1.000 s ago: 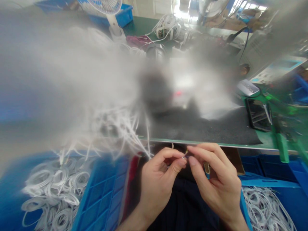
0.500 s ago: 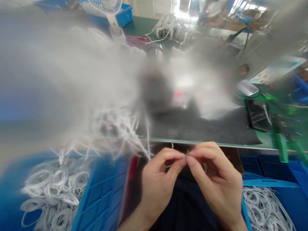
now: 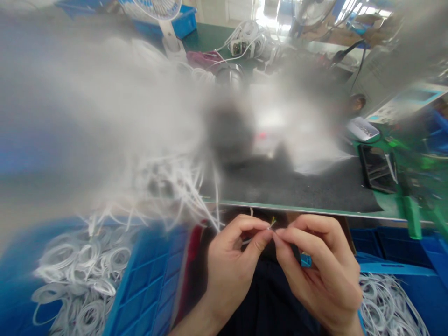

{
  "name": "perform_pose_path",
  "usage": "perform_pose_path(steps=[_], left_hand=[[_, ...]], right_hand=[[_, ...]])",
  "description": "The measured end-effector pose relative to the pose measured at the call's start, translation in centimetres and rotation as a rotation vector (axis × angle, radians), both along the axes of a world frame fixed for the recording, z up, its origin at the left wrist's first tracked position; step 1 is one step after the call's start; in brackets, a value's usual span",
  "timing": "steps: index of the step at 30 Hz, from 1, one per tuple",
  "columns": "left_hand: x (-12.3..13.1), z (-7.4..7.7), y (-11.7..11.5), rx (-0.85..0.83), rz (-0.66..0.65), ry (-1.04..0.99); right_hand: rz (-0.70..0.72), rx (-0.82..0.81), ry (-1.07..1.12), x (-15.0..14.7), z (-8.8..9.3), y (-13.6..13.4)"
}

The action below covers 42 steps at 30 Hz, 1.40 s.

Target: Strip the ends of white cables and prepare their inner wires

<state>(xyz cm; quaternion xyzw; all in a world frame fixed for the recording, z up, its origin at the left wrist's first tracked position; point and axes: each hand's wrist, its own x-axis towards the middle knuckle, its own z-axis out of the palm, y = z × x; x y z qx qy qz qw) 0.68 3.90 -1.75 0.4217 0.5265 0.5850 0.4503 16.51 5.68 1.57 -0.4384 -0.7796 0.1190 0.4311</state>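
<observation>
The left hand (image 3: 231, 259) pinches a white cable (image 3: 246, 241) between thumb and forefinger, its thin wires (image 3: 273, 221) poking out toward one o'clock. At three o'clock, the right hand's (image 3: 320, 268) thumb and forefinger nearly meet; whether they grip a strand, I cannot tell.

From where I stand, it's a long green bench (image 3: 206, 37) with a metal-trimmed front edge, a dark mat (image 3: 315, 191) spread on it and a phone-like device (image 3: 377, 168) by the mat's right edge, near a small silvery box (image 3: 363, 129). Over at the back I see a white fan (image 3: 170, 37), a maroon cloth (image 3: 203, 59) and tangled white cables (image 3: 250, 37); much of the middle is blurred out.
</observation>
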Motion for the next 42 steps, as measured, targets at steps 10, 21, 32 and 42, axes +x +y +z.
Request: perform_pose_path(steps=[10, 21, 32, 42], left_hand=[[0.16, 0.25, 0.07, -0.008, 0.013, -0.001], [0.17, -0.17, -0.27, 0.051, 0.01, 0.111], [0.06, -0.53, -0.7, 0.27, 0.025, 0.313], [0.05, -0.42, -0.79, 0.127, 0.022, 0.181]], right_hand=[[-0.005, 0.015, 0.004, 0.04, 0.25, 0.0], [0.031, 0.118, -0.122, 0.11, 0.3, -0.02], [0.132, 0.128, -0.168, 0.44, 0.09, -0.65], [0.019, -0.081, 0.152, -0.06, 0.78, -0.03]])
